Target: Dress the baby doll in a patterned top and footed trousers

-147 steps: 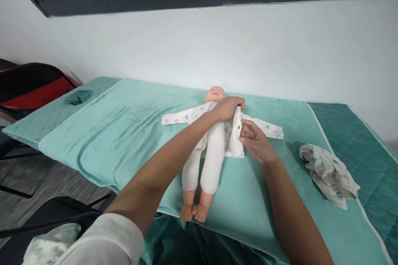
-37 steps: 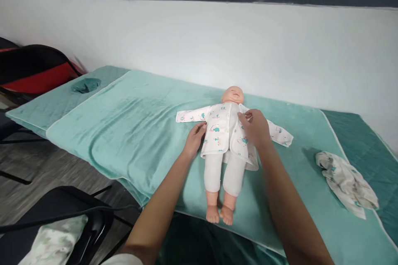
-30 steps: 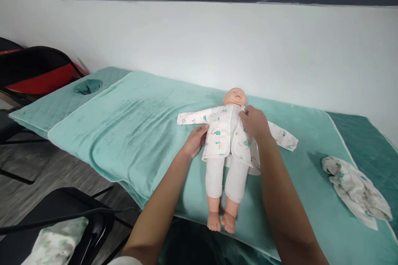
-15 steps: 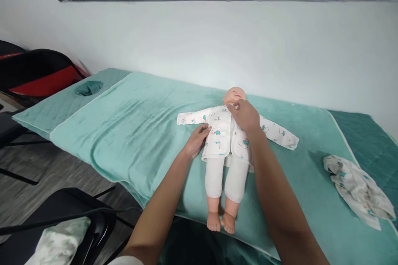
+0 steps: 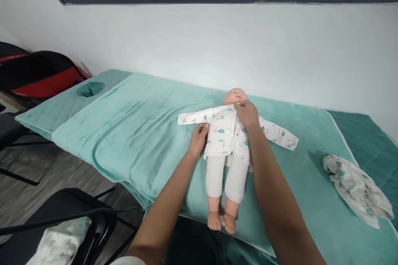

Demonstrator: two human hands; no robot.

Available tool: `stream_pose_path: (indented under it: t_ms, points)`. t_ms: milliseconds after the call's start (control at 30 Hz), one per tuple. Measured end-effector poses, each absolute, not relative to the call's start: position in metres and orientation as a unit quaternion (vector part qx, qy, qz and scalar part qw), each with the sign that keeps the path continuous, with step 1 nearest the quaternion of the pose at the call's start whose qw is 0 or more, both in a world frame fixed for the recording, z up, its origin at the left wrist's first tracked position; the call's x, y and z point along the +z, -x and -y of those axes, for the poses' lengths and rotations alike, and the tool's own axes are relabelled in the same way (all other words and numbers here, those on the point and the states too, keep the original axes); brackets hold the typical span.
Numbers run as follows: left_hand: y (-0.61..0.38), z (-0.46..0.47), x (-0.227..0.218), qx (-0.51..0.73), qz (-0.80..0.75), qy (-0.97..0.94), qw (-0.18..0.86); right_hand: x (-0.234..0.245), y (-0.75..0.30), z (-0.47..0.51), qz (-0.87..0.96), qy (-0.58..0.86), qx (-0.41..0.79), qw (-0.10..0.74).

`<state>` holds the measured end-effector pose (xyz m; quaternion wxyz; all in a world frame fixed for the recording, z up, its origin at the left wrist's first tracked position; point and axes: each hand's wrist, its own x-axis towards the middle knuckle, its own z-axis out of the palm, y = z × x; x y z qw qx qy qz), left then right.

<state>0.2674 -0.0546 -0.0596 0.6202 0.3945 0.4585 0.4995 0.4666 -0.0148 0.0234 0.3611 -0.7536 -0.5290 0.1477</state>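
A baby doll [image 5: 234,96] lies on its back, head toward the wall and bare feet toward me. It wears white trousers [image 5: 215,176] and a white baby jacket [image 5: 221,132] with teal and red prints, its sleeves spread out to both sides. At the collar, just below the doll's chin, my right hand [image 5: 248,114] pinches the edge of the jacket's left-hand front panel. My left hand [image 5: 198,140] is at the jacket's side under the left-hand sleeve, its fingers closed on the cloth there. The two front panels meet around the middle and part toward the hem.
The doll lies on a padded bed with a teal cover [image 5: 139,112], against a white wall. A crumpled printed cloth [image 5: 357,188] lies at the right. Black chairs [image 5: 62,211] stand at the left, one holding a patterned cloth [image 5: 64,238]. A face hole [image 5: 91,89] is at the bed's far left.
My right hand has drawn the left-hand front panel slightly to the right at the collar. My left hand has shifted a little to the right along the jacket's side.
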Motion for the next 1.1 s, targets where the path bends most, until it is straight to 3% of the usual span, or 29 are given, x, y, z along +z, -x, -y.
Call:
stream_pose_path:
  t_ms: [167,567,700,900,1100]
  points:
    - [-0.269,0.056,-0.062,0.499,-0.476,-0.430,0.583,0.028,-0.460,0.033,0.575,0.711,0.184,0.360]
    - [-0.269,0.056,-0.062,0.498,-0.476,-0.436,0.580,0.016,-0.445,0.077,0.568,0.658,0.157,0.470]
    - [-0.267,0.054,-0.065,0.492,-0.473,-0.450,0.576,0.015,-0.449,0.088,0.595,0.655,0.156,0.439]
    - [-0.265,0.053,-0.059,0.444,-0.453,-0.417,0.651,0.010,-0.448,0.109,0.641,0.649,0.154,0.380]
    - [-0.261,0.049,-0.051,0.398,-0.429,-0.409,0.701,0.018,-0.462,0.115,0.613,0.618,0.215,0.443]
